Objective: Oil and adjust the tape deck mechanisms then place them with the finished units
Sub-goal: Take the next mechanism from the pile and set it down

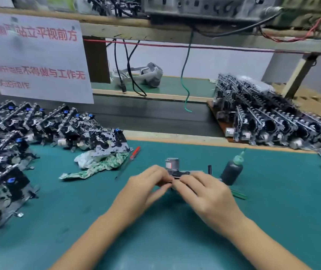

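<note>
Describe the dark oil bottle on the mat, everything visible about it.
The oil bottle is a small, dark, rounded bottle that looks like soft plastic, with a green cap tapering to a thin needle nozzle that leans slightly right. It stands upright on the green mat, just beyond the right hand, which overlaps its lower left edge; contact cannot be told. A small black cylinder stands to its left.
</note>
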`<state>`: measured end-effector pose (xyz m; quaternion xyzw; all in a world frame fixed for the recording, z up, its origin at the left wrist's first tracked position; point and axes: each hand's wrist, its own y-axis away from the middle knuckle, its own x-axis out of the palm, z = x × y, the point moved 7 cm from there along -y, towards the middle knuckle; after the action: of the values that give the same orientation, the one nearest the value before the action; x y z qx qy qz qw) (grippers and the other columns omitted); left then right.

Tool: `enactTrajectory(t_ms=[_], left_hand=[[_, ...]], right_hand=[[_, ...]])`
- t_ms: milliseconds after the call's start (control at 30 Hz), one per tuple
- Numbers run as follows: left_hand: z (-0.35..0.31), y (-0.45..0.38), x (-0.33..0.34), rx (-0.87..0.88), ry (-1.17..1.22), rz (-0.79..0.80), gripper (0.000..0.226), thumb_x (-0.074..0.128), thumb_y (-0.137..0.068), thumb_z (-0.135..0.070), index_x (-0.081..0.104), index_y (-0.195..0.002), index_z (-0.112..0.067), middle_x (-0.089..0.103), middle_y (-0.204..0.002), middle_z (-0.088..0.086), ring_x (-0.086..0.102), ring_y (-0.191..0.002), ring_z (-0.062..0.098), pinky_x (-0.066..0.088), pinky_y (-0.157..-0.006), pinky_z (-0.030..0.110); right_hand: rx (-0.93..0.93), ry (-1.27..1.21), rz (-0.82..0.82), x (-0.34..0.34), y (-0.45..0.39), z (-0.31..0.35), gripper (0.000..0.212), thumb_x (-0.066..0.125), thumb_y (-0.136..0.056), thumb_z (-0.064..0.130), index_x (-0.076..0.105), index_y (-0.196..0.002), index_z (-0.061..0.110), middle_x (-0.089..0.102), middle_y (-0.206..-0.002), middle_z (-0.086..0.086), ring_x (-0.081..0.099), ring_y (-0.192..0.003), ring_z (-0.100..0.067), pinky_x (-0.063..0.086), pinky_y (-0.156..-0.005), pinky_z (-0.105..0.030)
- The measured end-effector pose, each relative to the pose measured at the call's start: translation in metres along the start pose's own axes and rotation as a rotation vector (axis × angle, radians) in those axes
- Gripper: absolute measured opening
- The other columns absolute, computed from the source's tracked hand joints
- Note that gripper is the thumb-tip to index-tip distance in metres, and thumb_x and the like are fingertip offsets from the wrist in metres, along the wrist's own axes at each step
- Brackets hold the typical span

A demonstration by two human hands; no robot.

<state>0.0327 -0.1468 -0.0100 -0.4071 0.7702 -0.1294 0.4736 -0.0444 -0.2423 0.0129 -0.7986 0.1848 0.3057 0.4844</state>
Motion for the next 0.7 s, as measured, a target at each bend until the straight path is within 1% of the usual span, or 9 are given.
enactTrajectory(t_ms=[67, 133, 233, 300, 400, 467, 567, 633, 700], left_hand=[[0.000, 0.013, 0.010, 0.040, -0.038, 0.018, 0.018, 0.057, -0.088, -0.022, 0.065, -0.090, -0.006, 0.060, -0.093, -0.005, 0.059, -0.082, 0.001, 0.051, -0.074, 0.021], [-0.003, 0.021, 0.014, 0.123, -0.096, 0.040, 0.015, 0.060, -0.087, -0.023, 0.066, -0.087, -0.010, 0.058, -0.099, -0.008, 0.059, -0.086, 0.005, 0.049, -0.077, 0.017], [-0.005, 0.023, 0.019, 0.185, -0.212, 0.101, 0.016, 0.066, -0.082, -0.032, 0.067, -0.091, -0.018, 0.059, -0.112, -0.002, 0.054, -0.098, 0.011, 0.045, -0.084, 0.025], [0.004, 0.021, 0.020, 0.053, -0.178, 0.119, 0.045, 0.071, -0.073, -0.047, 0.058, -0.112, -0.030, 0.048, -0.129, -0.003, 0.045, -0.116, 0.009, 0.038, -0.096, 0.027], [0.017, 0.021, 0.032, -0.170, -0.065, 0.247, 0.098, 0.074, -0.055, -0.068, 0.022, -0.136, -0.049, 0.021, -0.148, -0.015, 0.019, -0.138, -0.001, 0.022, -0.111, 0.024], [0.022, 0.017, 0.043, -0.260, -0.033, 0.326, 0.116, 0.075, -0.052, -0.070, 0.004, -0.141, -0.046, 0.015, -0.149, -0.020, 0.012, -0.139, -0.005, 0.017, -0.114, 0.024], [0.028, 0.005, 0.054, -0.361, 0.011, 0.411, 0.122, 0.083, -0.057, -0.057, 0.007, -0.149, -0.033, 0.026, -0.145, -0.017, 0.021, -0.136, -0.001, 0.020, -0.113, 0.023], [0.029, -0.003, 0.058, -0.349, 0.013, 0.456, 0.118, 0.085, -0.058, -0.053, 0.013, -0.149, -0.028, 0.030, -0.144, -0.015, 0.025, -0.136, 0.003, 0.020, -0.110, 0.017], [0.030, -0.004, 0.059, -0.332, 0.009, 0.503, 0.123, 0.085, -0.056, -0.054, 0.010, -0.149, -0.029, 0.028, -0.142, -0.018, 0.024, -0.136, 0.000, 0.018, -0.107, 0.012]], right_hand=[[-0.018, -0.048, 0.018, 0.002, 0.014, 0.005, 0.011, 0.063, -0.089, 0.015, 0.072, -0.083, 0.011, 0.064, -0.075, -0.002, 0.057, -0.062, -0.022, 0.050, -0.055, -0.031], [-0.052, -0.106, 0.046, 0.004, 0.025, 0.010, 0.023, 0.056, -0.093, 0.026, 0.072, -0.083, 0.013, 0.064, -0.076, -0.001, 0.057, -0.064, -0.022, 0.050, -0.059, -0.030], [-0.040, -0.189, 0.083, 0.007, 0.037, 0.014, 0.035, 0.046, -0.097, 0.033, 0.073, -0.083, 0.013, 0.064, -0.078, -0.002, 0.059, -0.067, -0.022, 0.050, -0.062, -0.028], [0.017, -0.246, 0.055, 0.006, 0.042, 0.009, 0.039, 0.043, -0.098, 0.032, 0.073, -0.082, 0.011, 0.065, -0.079, -0.003, 0.061, -0.070, -0.023, 0.051, -0.064, -0.029], [0.245, -0.344, -0.087, -0.006, 0.045, -0.018, 0.042, 0.042, -0.099, 0.030, 0.072, -0.082, 0.006, 0.066, -0.080, -0.005, 0.058, -0.077, -0.021, 0.048, -0.073, -0.032], [0.488, -0.421, -0.230, -0.016, 0.046, -0.048, 0.036, 0.044, -0.098, 0.026, 0.069, -0.083, 0.004, 0.063, -0.081, -0.003, 0.053, -0.081, -0.017, 0.044, -0.076, -0.026], [0.791, -0.476, -0.435, -0.026, 0.050, -0.089, 0.019, 0.044, -0.093, 0.018, 0.062, -0.089, 0.012, 0.054, -0.084, 0.004, 0.047, -0.080, -0.014, 0.037, -0.077, -0.013], [0.911, -0.478, -0.499, -0.025, 0.056, -0.106, 0.019, 0.042, -0.093, 0.019, 0.060, -0.091, 0.012, 0.053, -0.087, 0.003, 0.046, -0.082, -0.010, 0.036, -0.078, -0.015], [0.987, -0.458, -0.526, -0.019, 0.068, -0.113, 0.024, 0.041, -0.093, 0.021, 0.060, -0.093, 0.007, 0.053, -0.091, 0.000, 0.045, -0.084, -0.007, 0.036, -0.079, -0.015]])
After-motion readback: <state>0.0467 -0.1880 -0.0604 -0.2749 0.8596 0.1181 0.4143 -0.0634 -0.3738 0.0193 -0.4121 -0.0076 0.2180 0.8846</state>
